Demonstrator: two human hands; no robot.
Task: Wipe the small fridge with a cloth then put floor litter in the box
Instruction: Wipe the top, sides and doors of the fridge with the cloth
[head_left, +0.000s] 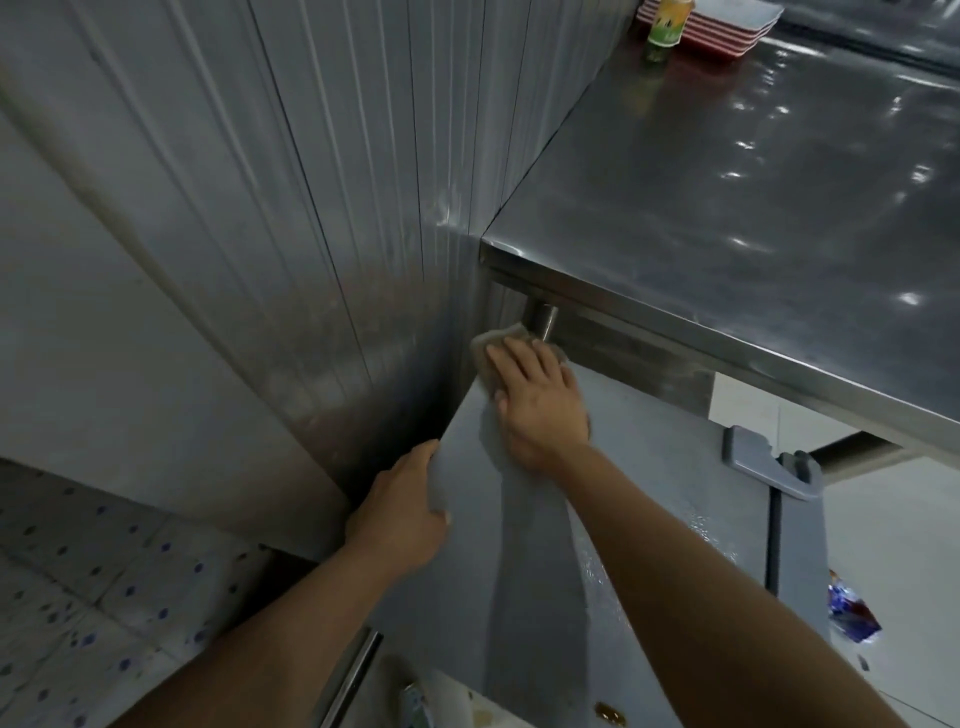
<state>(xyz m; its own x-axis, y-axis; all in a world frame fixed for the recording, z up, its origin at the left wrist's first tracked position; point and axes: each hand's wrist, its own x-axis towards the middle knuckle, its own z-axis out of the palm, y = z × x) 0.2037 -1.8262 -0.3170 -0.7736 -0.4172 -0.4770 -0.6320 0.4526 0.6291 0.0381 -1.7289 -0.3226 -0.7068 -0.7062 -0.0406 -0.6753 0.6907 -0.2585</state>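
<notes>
1. My right hand (540, 402) lies flat, fingers spread, pressing the grey-beige wiping cloth (485, 345) onto the far corner of the small grey metal fridge (649, 467). That corner sits right under the edge of the steel worktable (727, 208), and the cloth's far end looks to touch the round steel table leg (540, 319). If I push further, the cloth could catch on the leg or slide off the fridge's back edge, since nothing grips it but my palm's pressure.

2. My left hand (402, 514) is curled around the fridge's left edge, thumb on top and fingers out of sight down the side (I cannot tell how firmly they hold). If it loosens while I press hard, the fridge could shift toward the ribbed metal wall (311, 208).

3. The fridge top nearer me than my right hand shows a sheen that looks wet. My forearm hangs close above it, so I may drag moisture across parts I have wiped.

4. The grey plastic hinge bracket (769, 462) stands up at the fridge's right front corner; a wide sweep could snag the cloth on it.

5. A blue foil wrapper (852, 608) lies on the pale floor right of the fridge. It is litter I have not yet collected, and it is easy to tread on. The box is not in view.
</notes>
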